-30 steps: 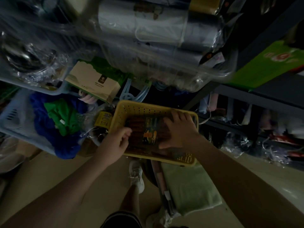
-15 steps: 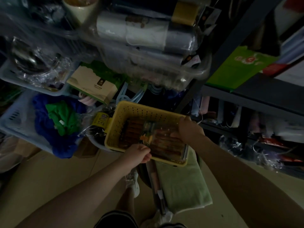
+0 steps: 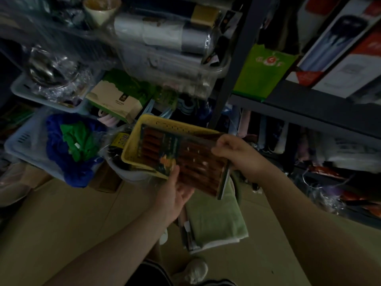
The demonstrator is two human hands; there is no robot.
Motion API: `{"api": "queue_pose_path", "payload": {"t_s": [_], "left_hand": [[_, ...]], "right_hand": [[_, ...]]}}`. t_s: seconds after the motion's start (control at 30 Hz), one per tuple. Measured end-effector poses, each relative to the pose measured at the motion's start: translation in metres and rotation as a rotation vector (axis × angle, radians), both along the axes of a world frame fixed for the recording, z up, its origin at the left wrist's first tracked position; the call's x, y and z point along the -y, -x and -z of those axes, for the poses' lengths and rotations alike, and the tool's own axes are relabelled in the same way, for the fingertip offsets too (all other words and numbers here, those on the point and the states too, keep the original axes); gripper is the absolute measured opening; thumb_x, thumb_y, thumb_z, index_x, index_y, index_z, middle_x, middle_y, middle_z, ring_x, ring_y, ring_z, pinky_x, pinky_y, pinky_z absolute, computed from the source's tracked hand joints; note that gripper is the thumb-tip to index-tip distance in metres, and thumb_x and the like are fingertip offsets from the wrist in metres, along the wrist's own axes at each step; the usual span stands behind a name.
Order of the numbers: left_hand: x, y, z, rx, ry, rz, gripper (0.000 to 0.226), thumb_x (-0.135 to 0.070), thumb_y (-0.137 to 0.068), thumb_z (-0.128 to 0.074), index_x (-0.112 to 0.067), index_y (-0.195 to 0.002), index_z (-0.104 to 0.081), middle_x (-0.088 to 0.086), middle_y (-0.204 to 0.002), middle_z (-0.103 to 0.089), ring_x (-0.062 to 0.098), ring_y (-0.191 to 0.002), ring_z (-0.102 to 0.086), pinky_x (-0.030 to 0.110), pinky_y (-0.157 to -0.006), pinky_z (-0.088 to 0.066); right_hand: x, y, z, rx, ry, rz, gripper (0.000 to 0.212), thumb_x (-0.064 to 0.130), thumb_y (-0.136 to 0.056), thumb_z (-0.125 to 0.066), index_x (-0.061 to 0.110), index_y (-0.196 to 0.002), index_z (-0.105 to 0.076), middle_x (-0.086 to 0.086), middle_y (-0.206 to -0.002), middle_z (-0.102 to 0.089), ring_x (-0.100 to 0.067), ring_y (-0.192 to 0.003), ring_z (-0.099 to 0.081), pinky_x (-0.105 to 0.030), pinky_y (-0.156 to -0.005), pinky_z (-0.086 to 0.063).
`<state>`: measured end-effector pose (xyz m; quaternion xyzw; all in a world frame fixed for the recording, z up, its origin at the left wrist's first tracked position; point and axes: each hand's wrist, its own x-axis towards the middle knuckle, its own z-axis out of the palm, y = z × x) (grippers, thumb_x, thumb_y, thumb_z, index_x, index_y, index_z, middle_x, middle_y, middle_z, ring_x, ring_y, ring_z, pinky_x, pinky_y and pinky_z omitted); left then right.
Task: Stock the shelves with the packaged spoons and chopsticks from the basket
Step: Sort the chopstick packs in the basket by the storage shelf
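Note:
A flat pack of dark red-brown chopsticks (image 3: pixel 191 159) with a printed dark label is raised and tilted over the yellow perforated basket (image 3: pixel 132 145). My right hand (image 3: pixel 237 153) pinches the pack's far right end. Under its near edge sits my left hand (image 3: pixel 175 190), palm up with the fingers spread against the pack. Whatever else lies in the basket is hidden by the pack.
A dark metal shelf (image 3: pixel 309 104) runs at the right with boxes above and packaged goods below. A shelf post (image 3: pixel 231 79) stands just behind the basket. Bins of wrapped goods crowd the left. A folded green towel (image 3: pixel 214 219) lies on the floor by my shoe (image 3: pixel 195 271).
The pack has come up out of the basket and shifted right. My right hand moved to its far end, and my left hand turned palm up beneath it.

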<state>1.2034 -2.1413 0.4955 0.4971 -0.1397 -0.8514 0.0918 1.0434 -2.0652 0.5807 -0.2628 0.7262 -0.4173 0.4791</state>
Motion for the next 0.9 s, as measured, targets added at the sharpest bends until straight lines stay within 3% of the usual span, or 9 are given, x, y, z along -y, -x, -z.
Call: {"api": "queue_pose_path", "payload": {"t_s": [0.17, 0.23, 0.33, 0.4, 0.47, 0.53, 0.6, 0.73, 0.9], "left_hand": [[0.034, -0.023, -0.017, -0.074, 0.327, -0.202, 0.032, -0.021, -0.091, -0.052, -0.02, -0.123, -0.053, 0.002, -0.108, -0.067, 0.018, -0.092, -0.067, 0.039, -0.079, -0.056], [0.058, -0.035, -0.031, 0.044, 0.58, -0.138, 0.039, -0.014, -0.087, -0.059, -0.019, -0.125, -0.05, 0.004, -0.119, -0.062, 0.022, -0.101, -0.064, 0.045, -0.086, -0.053], [0.096, -0.057, -0.044, 0.204, 0.955, 0.008, 0.043, -0.009, -0.084, -0.064, -0.017, -0.124, -0.05, 0.006, -0.124, -0.06, 0.021, -0.109, -0.061, 0.038, -0.09, -0.052], [0.121, -0.069, -0.041, 0.349, 1.161, 0.166, 0.046, -0.016, -0.085, -0.064, -0.015, -0.128, -0.047, 0.003, -0.123, -0.061, 0.019, -0.108, -0.06, 0.032, -0.089, -0.051], [0.14, -0.077, -0.033, 0.49, 1.315, 0.332, 0.049, -0.024, -0.084, -0.064, -0.014, -0.129, -0.045, -0.005, -0.117, -0.059, 0.013, -0.105, -0.057, 0.019, -0.081, -0.045], [0.151, -0.08, -0.027, 0.559, 1.335, 0.426, 0.054, -0.025, -0.085, -0.064, -0.015, -0.133, -0.042, -0.01, -0.112, -0.052, 0.006, -0.101, -0.049, 0.007, -0.071, -0.036], [0.157, -0.082, -0.021, 0.546, 1.325, 0.482, 0.059, -0.025, -0.084, -0.064, -0.018, -0.137, -0.038, -0.011, -0.113, -0.051, 0.004, -0.102, -0.047, 0.005, -0.073, -0.034], [0.166, -0.084, -0.016, 0.519, 1.295, 0.538, 0.061, -0.024, -0.083, -0.066, -0.018, -0.136, -0.038, -0.008, -0.11, -0.053, 0.007, -0.099, -0.048, 0.014, -0.078, -0.035], [0.183, -0.078, -0.013, 0.467, 1.338, 0.566, 0.058, -0.023, -0.082, -0.067, -0.02, -0.134, -0.042, -0.009, -0.115, -0.054, 0.006, -0.102, -0.05, 0.0, -0.068, -0.035]], "right_hand": [[-0.019, -0.018, 0.026, 0.246, 0.081, 0.082, 0.02, 0.021, -0.086, -0.061, 0.026, -0.068, -0.053, 0.005, -0.071, -0.052, -0.015, -0.071, -0.049, -0.028, -0.064, -0.04], [-0.01, -0.027, 0.036, 0.044, -0.052, -0.032, 0.006, 0.018, -0.092, -0.057, 0.019, -0.087, -0.06, 0.001, -0.084, -0.057, -0.016, -0.082, -0.054, -0.021, -0.069, -0.043], [0.016, -0.025, 0.054, -0.419, -0.212, -0.161, 0.03, 0.023, -0.096, -0.049, 0.01, -0.123, -0.056, -0.006, -0.115, -0.06, -0.021, -0.106, -0.057, -0.021, -0.08, -0.038], [0.038, -0.018, 0.064, -0.602, -0.249, -0.193, 0.037, 0.026, -0.097, -0.045, 0.011, -0.131, -0.05, -0.009, -0.132, -0.054, -0.026, -0.119, -0.052, -0.027, -0.09, -0.042], [0.061, -0.009, 0.08, -0.837, -0.366, -0.436, 0.046, 0.034, -0.096, -0.044, 0.014, -0.137, -0.042, -0.009, -0.143, -0.043, -0.028, -0.13, -0.041, -0.036, -0.104, -0.038], [0.079, -0.001, 0.093, -1.009, -0.561, -0.715, 0.061, 0.049, -0.093, -0.042, 0.016, -0.143, -0.031, -0.008, -0.151, -0.031, -0.03, -0.137, -0.03, -0.043, -0.111, -0.029], [0.09, 0.005, 0.105, -1.045, -0.71, -0.828, 0.085, 0.063, -0.085, -0.045, 0.016, -0.149, -0.017, -0.008, -0.158, -0.013, -0.032, -0.144, -0.016, -0.047, -0.115, -0.019], [0.097, 0.002, 0.125, -1.121, -0.816, -0.913, 0.125, 0.071, -0.064, -0.064, 0.017, -0.15, 0.008, -0.016, -0.158, 0.012, -0.038, -0.146, 0.005, -0.051, -0.117, -0.005], [0.108, 0.004, 0.134, -1.233, -0.819, -0.943, 0.126, 0.068, -0.06, -0.068, 0.024, -0.15, 0.009, -0.019, -0.156, -0.006, -0.041, -0.142, -0.012, -0.053, -0.114, -0.014]]}}
